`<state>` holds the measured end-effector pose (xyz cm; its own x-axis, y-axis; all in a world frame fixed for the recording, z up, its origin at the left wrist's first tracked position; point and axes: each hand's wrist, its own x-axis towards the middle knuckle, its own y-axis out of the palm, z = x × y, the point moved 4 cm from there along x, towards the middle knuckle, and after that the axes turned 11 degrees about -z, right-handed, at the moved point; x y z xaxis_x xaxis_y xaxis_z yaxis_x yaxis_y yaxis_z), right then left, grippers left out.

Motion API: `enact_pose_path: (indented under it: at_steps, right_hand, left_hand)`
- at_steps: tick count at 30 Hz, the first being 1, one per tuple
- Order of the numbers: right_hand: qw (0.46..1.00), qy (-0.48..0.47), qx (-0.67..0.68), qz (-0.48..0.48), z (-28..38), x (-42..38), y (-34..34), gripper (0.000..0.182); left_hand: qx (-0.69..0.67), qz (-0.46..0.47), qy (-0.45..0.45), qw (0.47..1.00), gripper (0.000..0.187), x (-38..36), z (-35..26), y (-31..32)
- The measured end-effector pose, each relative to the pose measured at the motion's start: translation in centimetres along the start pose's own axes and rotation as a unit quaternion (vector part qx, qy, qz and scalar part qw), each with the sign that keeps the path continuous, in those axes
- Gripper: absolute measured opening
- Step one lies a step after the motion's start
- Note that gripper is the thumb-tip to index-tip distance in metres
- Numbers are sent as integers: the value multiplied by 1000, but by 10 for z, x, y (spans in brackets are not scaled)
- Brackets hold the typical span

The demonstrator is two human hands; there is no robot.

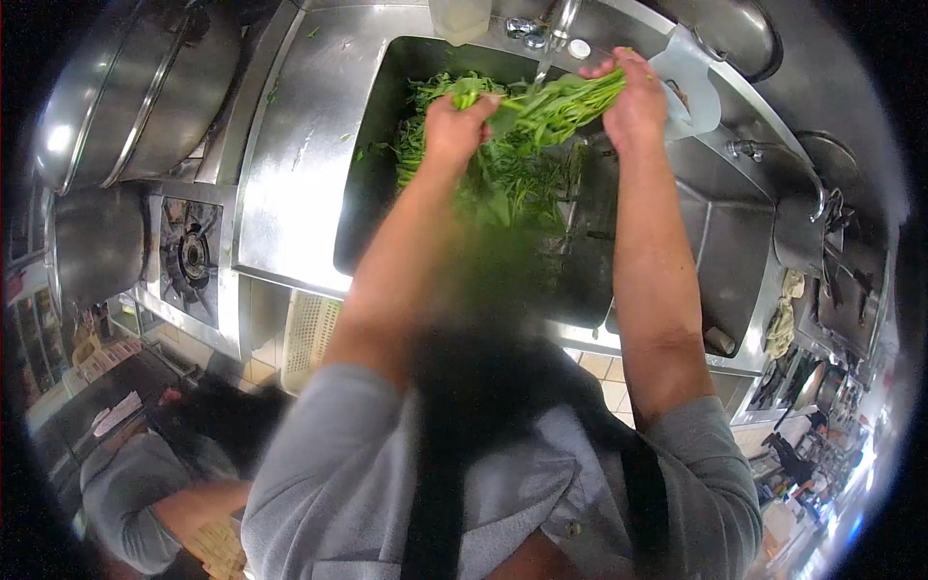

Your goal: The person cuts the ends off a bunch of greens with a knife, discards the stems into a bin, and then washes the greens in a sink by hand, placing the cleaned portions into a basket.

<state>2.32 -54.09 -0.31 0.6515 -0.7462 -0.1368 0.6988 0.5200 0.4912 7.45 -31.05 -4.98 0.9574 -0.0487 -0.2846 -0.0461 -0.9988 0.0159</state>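
Observation:
My left hand (pixel 456 133) is closed on leafy greens, with green stems showing between its thumb and fingers. My right hand (pixel 638 104) grips the stem end of a bunch of long-stemmed leafy greens (pixel 570 108), which stretches sideways between both hands. Below them, a heap of loose leafy greens (pixel 522 179) lies in the dark sink basin (pixel 372 208). Just behind the bunch is the tap (pixel 561 29), with what looks like water running down from it. A blurred dark green patch hides part of the basin near my body.
Left of the basin is a metal drainboard (pixel 295 184), then a gas burner (pixel 193 253). A clear container (pixel 460 19) stands behind the basin, and a translucent plastic one (pixel 698 92) beside my right hand. A second sink (pixel 720 256) lies right. Another person's arm (pixel 203 507) shows lower left.

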Motion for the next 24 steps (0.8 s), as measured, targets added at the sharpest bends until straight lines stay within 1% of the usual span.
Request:
enact_pose_path:
  at_steps: [1,3,4,5,6,7,8,9,10,12,13,14,15,16,17,18,19,20,21,22,23,24]
  right_hand:
    - [999,19,24,-43,11,-2,-2,13]
    - [999,9,22,-42,22,8,-18,13]
    - [999,-3,21,-39,30,12,-22,13]
    - [1000,-11,-9,-18,32,14,-24,22]
    - [1000,-11,-10,-19,30,14,-27,22]
    - [989,-22,-149,-13,28,4,-21,25]
    - [958,-31,-284,-8,26,-8,-14,29]
    - [939,-8,-340,42,18,-23,-4,27]
    - [914,16,-394,90,9,-38,6,25]
    - [859,51,-479,176,-18,-56,14,28]
    - [835,3,-511,205,-28,-62,18,31]
    - [807,-45,-540,235,-41,-67,18,33]
    - [778,-183,-550,243,-53,-68,17,34]
    - [778,-183,-549,244,-54,-70,18,34]
    - [776,-183,-560,224,-54,-71,18,33]
    - [773,-183,-571,205,-52,-70,18,33]
    - [782,-147,-568,213,-49,-66,15,30]
    - [781,-146,-568,213,-47,-62,12,30]
    - [788,-102,-569,213,-47,-55,7,31]
    - [792,-59,-569,211,-45,-54,6,32]
    - [783,-85,-578,212,-37,-54,7,31]
    - [783,-85,-579,212,-31,-53,8,31]
  left_hand:
    - [1,2,-1,1000,17,6,12,-7]
    - [-4,-21,-42,999,18,17,33,-24]
    - [-4,-23,-43,999,18,18,33,-28]
    - [-29,-16,-59,998,18,18,35,-29]
    - [-54,-8,-76,996,19,19,37,-29]
    - [-55,-8,-77,995,19,18,34,-26]
    - [-103,16,-103,989,21,15,30,-20]
    - [-150,39,-127,980,24,13,27,-13]
    - [-150,40,-126,980,24,14,27,-7]
    - [-213,88,-142,963,28,14,28,10]
    - [-150,84,-148,974,32,-3,4,10]
    - [-149,84,-148,974,32,-1,8,14]
    - [-162,101,-136,972,34,2,12,19]
    - [-174,119,-125,969,36,0,9,24]
    - [-127,85,-129,980,39,0,9,24]
    - [-127,85,-129,980,39,0,6,24]
    - [-107,71,-139,982,38,-1,5,22]
    - [-87,58,-150,983,37,-2,4,20]
    - [-88,58,-151,983,37,-3,1,18]
    - [-113,110,-140,977,34,-8,-8,17]
    - [-138,162,-128,969,32,-12,-14,18]
    - [-139,162,-128,969,32,-8,-11,17]
